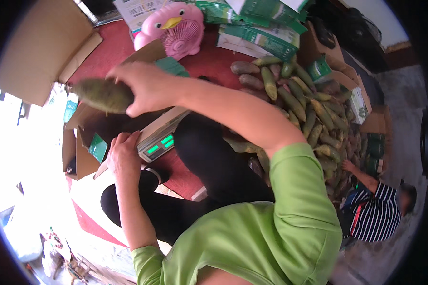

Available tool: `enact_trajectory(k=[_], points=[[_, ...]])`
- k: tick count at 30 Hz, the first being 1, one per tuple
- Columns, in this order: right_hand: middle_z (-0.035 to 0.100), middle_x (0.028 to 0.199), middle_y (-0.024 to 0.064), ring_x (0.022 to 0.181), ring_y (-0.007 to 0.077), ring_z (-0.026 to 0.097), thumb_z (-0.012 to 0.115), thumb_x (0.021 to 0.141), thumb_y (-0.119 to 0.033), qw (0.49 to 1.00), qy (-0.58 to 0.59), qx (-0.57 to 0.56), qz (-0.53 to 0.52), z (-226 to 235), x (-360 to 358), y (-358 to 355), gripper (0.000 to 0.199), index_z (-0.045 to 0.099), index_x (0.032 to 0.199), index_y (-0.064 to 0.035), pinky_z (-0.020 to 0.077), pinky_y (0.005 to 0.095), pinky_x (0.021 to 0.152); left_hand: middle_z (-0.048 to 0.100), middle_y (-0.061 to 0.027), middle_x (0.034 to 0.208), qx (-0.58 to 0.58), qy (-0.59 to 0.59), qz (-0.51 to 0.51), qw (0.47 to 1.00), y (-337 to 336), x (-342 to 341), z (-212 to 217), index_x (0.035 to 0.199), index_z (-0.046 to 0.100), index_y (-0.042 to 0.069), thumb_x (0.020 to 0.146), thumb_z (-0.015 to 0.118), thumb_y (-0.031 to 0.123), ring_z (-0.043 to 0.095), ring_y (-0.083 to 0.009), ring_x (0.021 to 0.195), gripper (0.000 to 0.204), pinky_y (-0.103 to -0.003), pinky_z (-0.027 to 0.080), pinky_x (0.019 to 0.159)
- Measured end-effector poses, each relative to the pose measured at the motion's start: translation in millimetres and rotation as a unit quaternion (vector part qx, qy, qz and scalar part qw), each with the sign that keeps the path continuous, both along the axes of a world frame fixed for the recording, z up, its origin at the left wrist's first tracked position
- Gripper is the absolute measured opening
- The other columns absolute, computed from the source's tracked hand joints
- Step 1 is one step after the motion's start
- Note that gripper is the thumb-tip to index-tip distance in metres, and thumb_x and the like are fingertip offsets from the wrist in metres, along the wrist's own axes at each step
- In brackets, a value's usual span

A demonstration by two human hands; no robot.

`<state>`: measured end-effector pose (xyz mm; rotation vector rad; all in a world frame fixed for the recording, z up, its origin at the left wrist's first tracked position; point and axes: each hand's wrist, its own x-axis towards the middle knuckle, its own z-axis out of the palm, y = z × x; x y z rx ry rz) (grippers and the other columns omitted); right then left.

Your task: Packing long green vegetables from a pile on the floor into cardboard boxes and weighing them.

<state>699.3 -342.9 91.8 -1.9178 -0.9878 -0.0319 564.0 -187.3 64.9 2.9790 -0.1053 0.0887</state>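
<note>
One long greenish tuber (102, 95) sits at the frame's left centre, the right hand (145, 88) wrapped around its near end. It looks firm, fairly heavy, rough-skinned; mid-body seems the surest hold. The left hand (123, 156) rests flat against the scale (159, 137), fingers loosely spread.

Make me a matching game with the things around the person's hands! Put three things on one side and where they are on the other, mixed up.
Things:
1. long green-brown vegetable
2. pink bird-shaped fan
3. grey weighing scale with green display

Places:
A. beside the left hand
B. held in the right hand
C. at the far edge of the red mat

Pairs: 1-B, 2-C, 3-A
</note>
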Motion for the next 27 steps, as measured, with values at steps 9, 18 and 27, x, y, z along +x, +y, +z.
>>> enact_trajectory(k=[9, 18, 27], points=[[0.059, 0.107, 0.0165, 0.102, 0.0335, 0.054, 0.069, 0.069, -0.020, 0.970, -0.043, -0.228, -0.077, -22.6, -8.9, -5.7, 0.056, 0.050, 0.120, -0.0077, 0.0447, 0.0442, 0.085, 0.062, -0.0042, 0.092, 0.007, 0.013, -0.001, 1.000, -4.3, 4.9, -4.1, 0.099, 0.068, 0.014, 0.073, 0.056, 0.001, 0.058, -0.0237, 0.089, 0.032, -0.035, 0.047, 0.075], [0.064, 0.095, 0.0059, 0.089, 0.0116, 0.059, 0.062, 0.083, -0.014, 0.903, 0.209, -0.030, -0.374, -72.5, -88.3, -238.0, 0.031, 0.059, 0.111, -0.0018, 0.0477, 0.0265, 0.078, 0.063, -0.0047, 0.096, 0.029, 0.034, 0.021, 0.999, -8.1, 7.4, 2.6, 0.101, 0.068, 0.013, 0.078, 0.057, 0.000, 0.060, -0.0234, 0.091, 0.029, -0.036, 0.048, 0.076], [0.065, 0.088, 0.0178, 0.085, 0.0295, 0.063, 0.066, 0.075, -0.026, 0.717, 0.361, -0.235, -0.548, -261.7, -260.7, -305.9, 0.034, 0.064, 0.095, 0.0013, 0.0492, 0.0369, 0.076, 0.063, -0.0083, 0.097, 0.010, 0.011, -0.022, 1.000, -3.4, 6.5, -8.4, 0.101, 0.067, 0.007, 0.077, 0.056, -0.004, 0.060, -0.0257, 0.091, 0.028, -0.036, 0.048, 0.077]])
